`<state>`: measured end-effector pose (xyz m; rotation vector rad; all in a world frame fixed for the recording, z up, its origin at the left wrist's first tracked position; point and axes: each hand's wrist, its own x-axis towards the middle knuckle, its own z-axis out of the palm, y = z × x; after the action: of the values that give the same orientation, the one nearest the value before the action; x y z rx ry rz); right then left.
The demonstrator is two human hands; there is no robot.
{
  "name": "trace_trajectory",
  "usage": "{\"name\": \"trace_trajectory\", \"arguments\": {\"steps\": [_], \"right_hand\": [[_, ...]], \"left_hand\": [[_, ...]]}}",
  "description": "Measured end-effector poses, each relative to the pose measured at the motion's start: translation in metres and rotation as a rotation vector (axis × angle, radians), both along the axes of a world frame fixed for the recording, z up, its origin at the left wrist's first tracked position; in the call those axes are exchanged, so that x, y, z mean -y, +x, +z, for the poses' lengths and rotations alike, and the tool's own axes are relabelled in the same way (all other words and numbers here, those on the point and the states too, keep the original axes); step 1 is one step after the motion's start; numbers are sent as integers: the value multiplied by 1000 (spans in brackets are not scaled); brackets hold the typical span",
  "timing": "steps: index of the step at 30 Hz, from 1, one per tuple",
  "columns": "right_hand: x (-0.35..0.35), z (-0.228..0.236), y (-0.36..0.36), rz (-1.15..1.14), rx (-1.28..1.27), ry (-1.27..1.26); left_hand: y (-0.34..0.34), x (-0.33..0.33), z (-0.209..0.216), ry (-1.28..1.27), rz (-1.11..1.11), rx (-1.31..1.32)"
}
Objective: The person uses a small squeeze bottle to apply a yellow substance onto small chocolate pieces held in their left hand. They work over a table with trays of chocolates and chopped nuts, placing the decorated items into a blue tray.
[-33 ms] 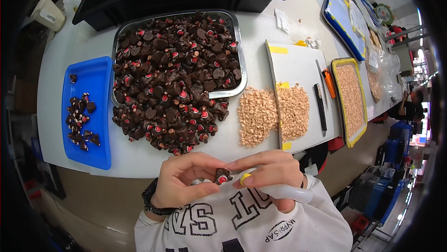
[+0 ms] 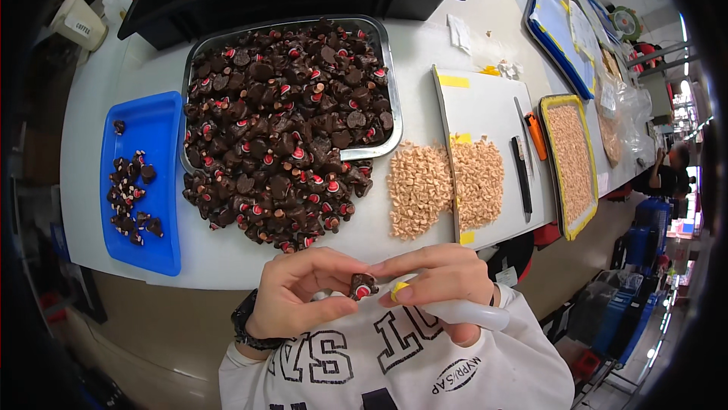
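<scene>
Close to my body, my left hand [image 2: 307, 289] is closed, its thumb and fingers around a small dark brown piece [image 2: 364, 286] with a red-and-white face. My right hand [image 2: 440, 277] grips a translucent white squeeze bottle [image 2: 478, 314]. A yellow tip [image 2: 400, 289] shows between its fingers, pointing toward the brown piece but apart from it. Fingertips of both hands meet above the piece. Beyond them, a heap of similar brown pieces [image 2: 280, 190] spills out of a metal tray [image 2: 396, 133]. Small tan pieces [image 2: 418, 190] lie to the right of the heap.
At left, a blue tray [image 2: 171, 205] holds several brown pieces. A black bin [image 2: 409, 2] stands behind the metal tray. On a white board [image 2: 485, 107] lie more tan pieces, a black knife [image 2: 522, 175] and an orange-handled tool [image 2: 535, 136]. Farther right is a yellow-edged tray [image 2: 590, 152].
</scene>
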<state>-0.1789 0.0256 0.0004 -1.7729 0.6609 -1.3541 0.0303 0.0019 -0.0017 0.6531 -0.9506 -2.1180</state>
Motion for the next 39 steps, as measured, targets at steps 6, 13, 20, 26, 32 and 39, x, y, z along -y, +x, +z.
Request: {"name": "trace_trajectory", "arguments": {"steps": [6,13,20,26,32,39], "right_hand": [[3,3,-1,11,-27,0],[1,4,1,0,-6,-18],[0,3,1,13,5,-12],[2,6,-5,27,-27,-57],[-10,2,-17,-340,-141,21],[-4,-5,-16,-364,-779,17]], "left_hand": [[1,0,2,2,-6,36],[1,-4,-4,-16,29,27],[3,-5,-14,-55,19,-82],[1,-5,-14,-79,92,-108],[0,-5,-10,-90,203,-97],[0,-7,-11,-192,122,-40]]}}
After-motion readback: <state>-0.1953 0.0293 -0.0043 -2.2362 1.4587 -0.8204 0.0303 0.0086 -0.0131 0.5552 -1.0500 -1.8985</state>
